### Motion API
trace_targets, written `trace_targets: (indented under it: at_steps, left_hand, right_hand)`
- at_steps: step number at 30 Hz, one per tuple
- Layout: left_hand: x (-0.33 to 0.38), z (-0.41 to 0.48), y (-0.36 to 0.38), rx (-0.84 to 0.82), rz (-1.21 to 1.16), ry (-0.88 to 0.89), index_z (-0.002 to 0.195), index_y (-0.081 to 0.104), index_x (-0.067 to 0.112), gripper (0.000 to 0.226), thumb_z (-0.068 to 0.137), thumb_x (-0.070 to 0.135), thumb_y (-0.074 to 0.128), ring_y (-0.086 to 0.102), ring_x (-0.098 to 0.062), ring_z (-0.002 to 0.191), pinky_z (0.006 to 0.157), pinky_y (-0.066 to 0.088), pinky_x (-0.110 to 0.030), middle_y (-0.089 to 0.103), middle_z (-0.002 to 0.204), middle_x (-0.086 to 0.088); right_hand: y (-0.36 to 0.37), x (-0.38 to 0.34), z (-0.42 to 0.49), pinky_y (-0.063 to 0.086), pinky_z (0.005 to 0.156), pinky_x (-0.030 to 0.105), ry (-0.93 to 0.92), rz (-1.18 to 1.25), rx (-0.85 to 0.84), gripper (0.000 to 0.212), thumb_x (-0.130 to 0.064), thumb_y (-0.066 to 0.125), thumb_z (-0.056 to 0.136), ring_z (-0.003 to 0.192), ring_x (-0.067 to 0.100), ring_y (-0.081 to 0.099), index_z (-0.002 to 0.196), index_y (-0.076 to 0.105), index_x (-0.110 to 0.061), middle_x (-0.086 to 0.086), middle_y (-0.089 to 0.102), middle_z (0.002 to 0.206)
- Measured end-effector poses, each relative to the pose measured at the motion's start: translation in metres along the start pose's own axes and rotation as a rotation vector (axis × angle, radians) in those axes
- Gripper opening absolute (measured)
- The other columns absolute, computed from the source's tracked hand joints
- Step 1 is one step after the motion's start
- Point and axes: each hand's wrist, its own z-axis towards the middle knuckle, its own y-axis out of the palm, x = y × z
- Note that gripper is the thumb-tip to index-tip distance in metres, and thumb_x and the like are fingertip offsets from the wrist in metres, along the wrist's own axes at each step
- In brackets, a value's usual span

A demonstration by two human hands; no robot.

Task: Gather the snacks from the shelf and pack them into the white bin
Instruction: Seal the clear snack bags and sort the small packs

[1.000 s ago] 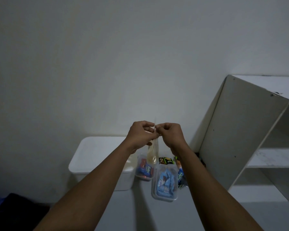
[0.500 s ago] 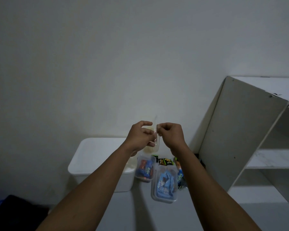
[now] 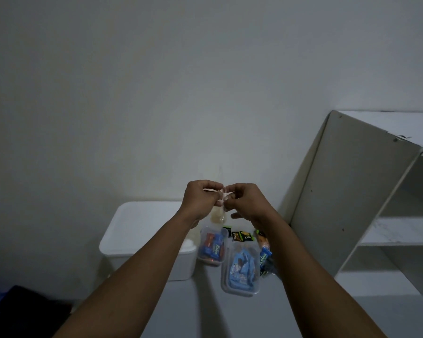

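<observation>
My left hand (image 3: 200, 201) and my right hand (image 3: 247, 203) are raised together and pinch the top of a small clear plastic bag (image 3: 219, 213) with pale contents, which hangs between them. Below stands the white bin (image 3: 132, 230), its lid on. Beside it on the table lie two clear tubs of snacks: one with red and blue packets (image 3: 211, 247), one with light blue packets (image 3: 242, 269). Dark and green packets (image 3: 242, 236) lie behind them. More packets (image 3: 264, 254) sit partly hidden by my right forearm.
A white shelf unit (image 3: 357, 203) stands at the right, its visible shelves bare. A plain wall fills the background. A dark object (image 3: 22, 311) lies at the bottom left. The grey tabletop (image 3: 205, 313) stretches toward me between my forearms.
Both hands stay together on the bag's top and have worked it, bunching the plastic at the pinch; the bag hangs shorter. The view has shifted slightly.
</observation>
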Motion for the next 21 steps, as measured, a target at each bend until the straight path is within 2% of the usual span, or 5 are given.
trace_targets:
  at_steps: [8, 12, 15, 18, 21]
  left_hand:
    - [-0.0024, -0.0015, -0.0006, -0.053, -0.013, 0.008, 0.108, 0.071, 0.011, 0.031, 0.081, -0.003, 0.072, 0.074, -0.021, 0.076, 0.08, 0.06, -0.034, 0.075, 0.082, -0.012]
    - [-0.0004, -0.0003, 0.0025, 0.062, -0.099, -0.012, 0.098, 0.073, 0.007, 0.018, 0.081, 0.006, 0.078, 0.074, -0.023, 0.076, 0.071, 0.062, -0.035, 0.073, 0.092, -0.01]
    - [0.0007, 0.0003, 0.0045, 0.074, -0.172, -0.023, 0.109, 0.065, 0.007, 0.027, 0.084, 0.001, 0.073, 0.073, -0.022, 0.077, 0.07, 0.062, -0.035, 0.073, 0.09, -0.013]
    - [-0.0002, 0.001, 0.0046, 0.031, -0.187, -0.038, 0.118, 0.059, 0.014, 0.035, 0.087, 0.0, 0.069, 0.073, -0.023, 0.079, 0.075, 0.062, -0.039, 0.073, 0.092, -0.013]
    - [-0.0009, 0.0024, 0.004, 0.057, -0.203, -0.08, 0.109, 0.068, 0.003, 0.019, 0.09, 0.006, 0.068, 0.069, -0.025, 0.073, 0.076, 0.062, -0.045, 0.072, 0.086, -0.016]
  right_hand:
    - [0.0018, 0.0028, 0.0007, 0.056, 0.073, 0.043, 0.012, 0.069, 0.061, 0.013, -0.004, 0.062, 0.09, 0.068, 0.017, 0.07, 0.095, 0.068, -0.015, 0.01, 0.073, 0.079]
    - [0.0028, 0.0013, 0.0014, 0.054, 0.067, 0.037, -0.03, 0.05, 0.049, 0.01, -0.007, 0.062, 0.091, 0.065, 0.017, 0.07, 0.088, 0.071, -0.011, 0.008, 0.073, 0.077]
    - [0.0057, 0.0015, 0.0027, 0.051, 0.063, 0.037, -0.036, 0.036, 0.084, 0.015, -0.014, 0.063, 0.092, 0.062, 0.017, 0.069, 0.087, 0.071, -0.002, 0.015, 0.073, 0.081]
    - [0.0059, 0.0015, 0.0028, 0.051, 0.055, 0.024, -0.064, 0.045, 0.115, 0.022, -0.017, 0.062, 0.095, 0.058, 0.016, 0.066, 0.088, 0.07, 0.003, 0.016, 0.072, 0.08]
    - [0.0061, 0.001, 0.0031, 0.049, 0.051, 0.02, -0.105, -0.026, 0.087, 0.019, -0.012, 0.061, 0.095, 0.057, 0.014, 0.066, 0.085, 0.07, 0.001, 0.01, 0.071, 0.073]
